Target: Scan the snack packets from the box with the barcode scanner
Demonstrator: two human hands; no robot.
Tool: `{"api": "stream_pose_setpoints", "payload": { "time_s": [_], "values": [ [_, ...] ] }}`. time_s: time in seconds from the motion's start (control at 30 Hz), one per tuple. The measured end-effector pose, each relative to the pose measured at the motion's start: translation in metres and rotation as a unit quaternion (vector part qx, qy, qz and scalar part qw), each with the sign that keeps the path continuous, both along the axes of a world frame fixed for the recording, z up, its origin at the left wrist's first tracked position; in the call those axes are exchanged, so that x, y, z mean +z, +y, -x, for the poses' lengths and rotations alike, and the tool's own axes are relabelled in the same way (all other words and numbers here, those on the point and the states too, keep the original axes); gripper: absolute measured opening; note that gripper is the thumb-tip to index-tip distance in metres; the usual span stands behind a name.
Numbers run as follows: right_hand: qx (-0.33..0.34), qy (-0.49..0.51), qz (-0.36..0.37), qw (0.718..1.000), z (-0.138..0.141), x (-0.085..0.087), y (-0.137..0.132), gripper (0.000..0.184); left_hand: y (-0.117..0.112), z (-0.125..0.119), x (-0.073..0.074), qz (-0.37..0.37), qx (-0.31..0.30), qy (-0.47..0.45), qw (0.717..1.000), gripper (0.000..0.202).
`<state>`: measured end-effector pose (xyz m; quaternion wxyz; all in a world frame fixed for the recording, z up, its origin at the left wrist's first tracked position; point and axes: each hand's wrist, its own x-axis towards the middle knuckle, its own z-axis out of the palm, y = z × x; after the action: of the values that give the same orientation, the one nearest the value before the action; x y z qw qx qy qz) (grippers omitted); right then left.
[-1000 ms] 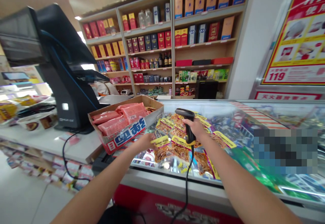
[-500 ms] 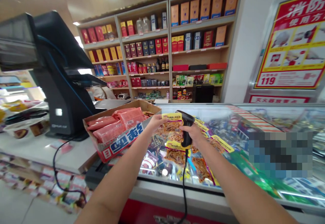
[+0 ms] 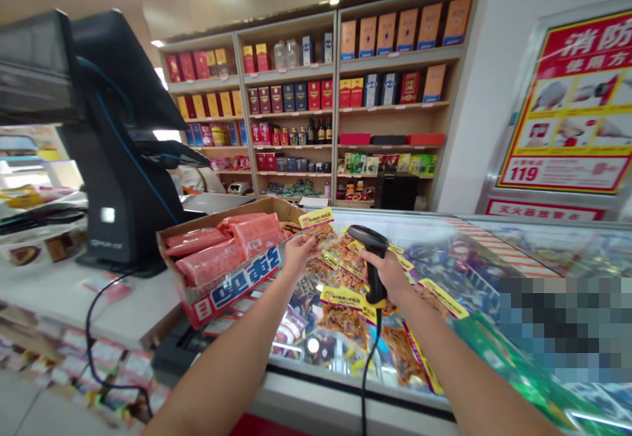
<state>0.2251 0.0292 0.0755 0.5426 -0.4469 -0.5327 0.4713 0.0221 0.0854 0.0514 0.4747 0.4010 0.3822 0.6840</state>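
My right hand is closed around the grip of a black barcode scanner, whose cable runs down over the counter edge. In my left hand a snack packet with a yellow header is pinched, held up beside the cardboard box. Several more such packets lie spread on the glass top below and around both hands. The cardboard box on the left holds pink packets and, at its far right end, some brown snack packets.
A black checkout terminal stands on the white counter to the left. The glass-topped case stretches right, with green packaging on it. Behind, shelves hold boxes and bottles. A fire-safety poster hangs on the right wall.
My left hand has moved the packet left, away from the scanner and toward the box. The scanner has shifted slightly right and down, uncovering packets between the hands.
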Motion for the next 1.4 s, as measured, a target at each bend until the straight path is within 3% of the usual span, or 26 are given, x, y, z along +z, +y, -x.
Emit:
{"api": "stream_pose_setpoints", "payload": {
  "time_s": [0.1,0.23,0.73,1.07,1.2,1.4],
  "values": [
    [0.046,-0.070,-0.003,0.996,-0.001,0.003,-0.004,0.023,0.004,0.003,-0.001,-0.008,0.061,0.001,0.998,0.035],
    [0.060,-0.112,0.002,0.992,0.001,0.001,-0.006,0.023,0.003,0.001,-0.001,-0.007,0.076,0.018,0.997,0.030],
    [0.068,-0.118,0.024,0.990,0.005,0.003,-0.012,0.022,-0.003,-0.004,0.006,-0.010,0.078,0.028,0.997,0.018],
    [0.066,-0.083,0.006,0.994,0.009,0.000,-0.013,0.024,0.000,0.002,0.003,-0.038,0.124,0.031,0.991,0.014],
    [0.087,-0.070,0.018,0.994,0.020,0.020,-0.009,0.022,0.003,0.004,0.019,-0.027,0.150,-0.044,0.987,0.008],
    [0.091,-0.051,0.035,0.994,0.060,0.073,0.025,0.015,0.028,0.019,0.066,0.027,0.196,-0.091,0.976,0.018]
  ]
}}
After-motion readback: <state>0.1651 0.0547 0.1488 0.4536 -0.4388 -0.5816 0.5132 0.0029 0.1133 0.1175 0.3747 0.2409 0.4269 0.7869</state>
